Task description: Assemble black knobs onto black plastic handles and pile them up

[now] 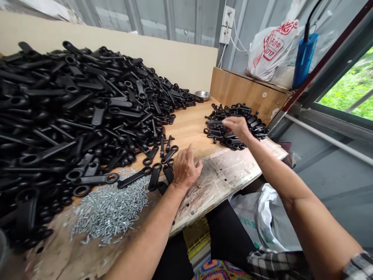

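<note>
1. Workshop corner with sheet-metal walls and a window on the right showing greenery outside. Everything sits on a wooden table (pixel 192 128), with a scuffed plastic sheet (pixel 230 171) over its near edge.
2. The left half of the table is buried under a big heap (pixel 72 109) of black plastic arms with ring ends. It's piled high, right back to the board behind it.
3. In front of the heap there's a spread of small metal pins (pixel 110 210), lying loose on the wood.
4. The left hand (pixel 185 167) is knuckles-up at the table edge, fingers curled down onto a few loose pieces (pixel 154 173) that spilled off the heap. I can't tell if it's actually gripping one or just resting there.
5. The right hand (pixel 237 126) is reached out over the small pile (pixel 236 120) at the far right of the table, with its fingers pinched on a black piece (pixel 214 122) right at the pile's top.
6. Progress-wise, I'd guess it's early days. The small pile is tiny next to the heap, so most of the lot looks untouched.
7. The only writing is red print on the white bag (pixel 271 46) on the wooden box (pixel 247 91), and it's too crumpled to read. There's a little metal bowl (pixel 203 94) at the back.
</note>
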`<state>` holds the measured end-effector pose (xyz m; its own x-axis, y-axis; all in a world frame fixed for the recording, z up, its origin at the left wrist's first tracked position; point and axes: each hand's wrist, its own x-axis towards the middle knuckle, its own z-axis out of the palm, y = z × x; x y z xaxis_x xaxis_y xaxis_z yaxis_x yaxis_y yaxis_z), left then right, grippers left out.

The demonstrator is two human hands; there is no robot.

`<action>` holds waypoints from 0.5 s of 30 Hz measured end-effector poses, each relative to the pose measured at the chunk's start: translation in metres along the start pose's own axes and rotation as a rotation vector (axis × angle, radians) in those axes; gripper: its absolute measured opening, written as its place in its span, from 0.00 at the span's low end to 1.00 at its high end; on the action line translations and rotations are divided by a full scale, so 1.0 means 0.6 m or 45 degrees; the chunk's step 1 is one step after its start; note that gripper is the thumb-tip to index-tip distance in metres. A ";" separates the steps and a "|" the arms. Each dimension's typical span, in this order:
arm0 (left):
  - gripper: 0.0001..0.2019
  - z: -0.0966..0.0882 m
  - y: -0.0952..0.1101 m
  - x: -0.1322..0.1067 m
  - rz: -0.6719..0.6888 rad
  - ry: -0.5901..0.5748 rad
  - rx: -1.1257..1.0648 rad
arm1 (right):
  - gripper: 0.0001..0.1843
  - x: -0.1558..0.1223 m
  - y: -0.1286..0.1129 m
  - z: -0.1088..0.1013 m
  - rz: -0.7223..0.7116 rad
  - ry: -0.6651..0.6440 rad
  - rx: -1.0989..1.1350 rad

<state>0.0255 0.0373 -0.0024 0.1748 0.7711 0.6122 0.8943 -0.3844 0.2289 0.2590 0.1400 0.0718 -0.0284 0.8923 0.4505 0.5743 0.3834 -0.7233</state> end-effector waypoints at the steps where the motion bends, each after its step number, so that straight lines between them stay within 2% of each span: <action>1: 0.25 0.001 -0.001 0.000 0.009 0.002 0.007 | 0.19 0.034 0.006 -0.023 0.000 0.145 -0.084; 4: 0.24 0.004 -0.003 -0.001 0.005 0.005 0.017 | 0.19 0.110 0.022 -0.089 0.037 0.402 -0.277; 7: 0.24 0.005 -0.003 -0.001 -0.003 -0.005 -0.003 | 0.26 0.125 0.029 -0.117 0.091 0.513 -0.441; 9: 0.22 0.005 -0.001 -0.001 0.007 -0.020 -0.016 | 0.24 0.104 0.028 -0.103 0.054 0.477 -0.462; 12: 0.16 0.005 0.001 -0.002 0.022 -0.057 -0.023 | 0.17 0.055 0.018 -0.043 -0.044 0.353 -0.456; 15: 0.06 0.006 0.002 -0.006 0.033 -0.109 -0.018 | 0.12 0.015 -0.004 0.028 -0.089 0.071 -0.359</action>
<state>0.0277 0.0357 -0.0074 0.2327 0.8012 0.5513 0.8832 -0.4114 0.2252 0.2433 0.1509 0.0688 -0.0356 0.8485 0.5280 0.7776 0.3554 -0.5187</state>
